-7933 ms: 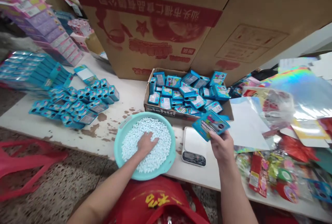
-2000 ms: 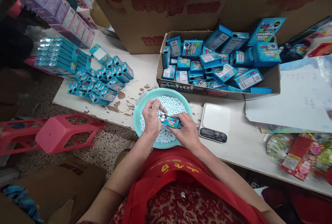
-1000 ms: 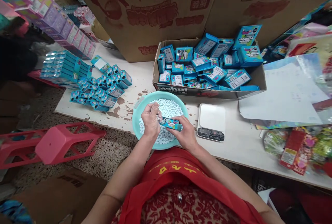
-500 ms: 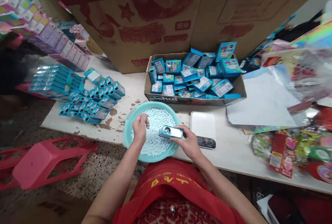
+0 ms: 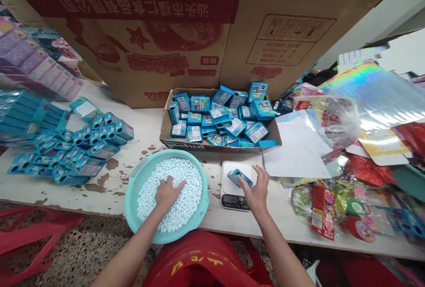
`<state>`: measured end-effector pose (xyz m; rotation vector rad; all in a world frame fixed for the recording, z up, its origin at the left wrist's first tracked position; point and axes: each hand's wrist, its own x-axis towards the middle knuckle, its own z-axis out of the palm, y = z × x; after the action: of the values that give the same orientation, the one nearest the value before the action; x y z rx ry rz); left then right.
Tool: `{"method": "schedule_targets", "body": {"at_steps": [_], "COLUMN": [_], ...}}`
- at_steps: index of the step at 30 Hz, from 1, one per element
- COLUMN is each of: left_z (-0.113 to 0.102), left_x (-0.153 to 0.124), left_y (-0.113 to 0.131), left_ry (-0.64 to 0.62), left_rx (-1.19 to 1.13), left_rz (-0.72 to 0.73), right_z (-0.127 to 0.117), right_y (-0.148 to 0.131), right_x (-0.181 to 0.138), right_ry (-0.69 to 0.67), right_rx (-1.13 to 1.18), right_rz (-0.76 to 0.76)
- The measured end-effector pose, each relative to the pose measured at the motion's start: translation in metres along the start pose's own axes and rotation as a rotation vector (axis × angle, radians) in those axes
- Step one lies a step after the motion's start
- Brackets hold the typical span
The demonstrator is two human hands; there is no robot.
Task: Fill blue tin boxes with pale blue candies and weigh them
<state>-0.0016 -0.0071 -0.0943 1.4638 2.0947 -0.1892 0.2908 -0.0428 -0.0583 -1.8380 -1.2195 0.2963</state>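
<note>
My left hand [image 5: 166,193] lies palm down on a heap of small white-blue candies [image 5: 189,194] in a teal basin [image 5: 133,189] at the table's front edge, fingers spread into the candies. A small blue box [image 5: 239,176] rests on a white kitchen scale [image 5: 232,200] right of the basin. My right hand [image 5: 256,188] hovers over the scale with fingers apart, thumb and forefinger tips at the box. Behind, a shallow cardboard tray [image 5: 164,123] holds several more blue boxes [image 5: 226,114].
A pile of blue boxes [image 5: 83,149] lies on the left of the table, beside stacked blue packs [image 5: 26,114]. A large printed carton [image 5: 149,34] stands at the back. White sheets [image 5: 299,149] and shiny candy packets [image 5: 332,207] cover the right.
My right hand carried the small blue box from over the basin to the scale and opened. My left hand dropped from a pinch above the candies onto the heap.
</note>
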Motion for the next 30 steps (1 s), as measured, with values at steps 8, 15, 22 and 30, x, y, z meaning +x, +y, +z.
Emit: {"method": "schedule_targets", "body": {"at_steps": [8,15,22,30], "left_z": [0.002,-0.006,-0.035,-0.031], "left_x": [0.0,0.001,-0.002,0.009], "left_y": [0.007,0.003,-0.014,0.003], "left_ry": [-0.118,-0.315,-0.435,-0.4], "left_rx": [-0.838,-1.365,-1.743,-1.86], "left_rz": [-0.083,-0.177,-0.2,-0.353], "right_z": [0.086,0.141,0.088,0.012], "right_y": [-0.036,-0.022,-0.045,-0.096], "right_x": [0.177,0.219,0.201,0.079], "right_ry": [-0.357,-0.505,-0.363,-0.351], "right_rx": [-0.299,-0.366,-0.247,0.216], "right_rz": [-0.337,-0.319,-0.426,-0.174]}}
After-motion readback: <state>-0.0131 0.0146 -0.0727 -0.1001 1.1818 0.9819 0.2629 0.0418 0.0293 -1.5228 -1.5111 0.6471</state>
